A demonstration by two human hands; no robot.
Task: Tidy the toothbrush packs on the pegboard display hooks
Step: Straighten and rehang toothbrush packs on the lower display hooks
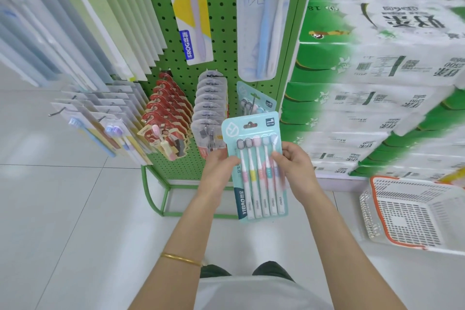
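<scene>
Fingers [278, 156] of my right hand [295, 167] and of my left hand [217, 167] are curled onto the two long edges of the teal-carded clear-blister toothbrush pack [255, 133], thumbs on its front face, pinching it. I judge that this two-sided hold keeps the card upright and face-out, so that its hang slot [250, 124], above the fingers, can be lined up with the wire hook [254, 100] just beyond; the slot is not yet on it.

Count:
- Held pack: five toothbrushes.
- That hook: one matching pack [241, 90].
- Left of the fingers, on the green perforated metal pegboard [221, 20]: one row of red-carded packs [167, 108] and one row of clear-blister packs [210, 98]. I cannot count the packs in either row.
- Right of the fingers: one white plastic basket with an orange rim [367, 216], on the floor.
</scene>
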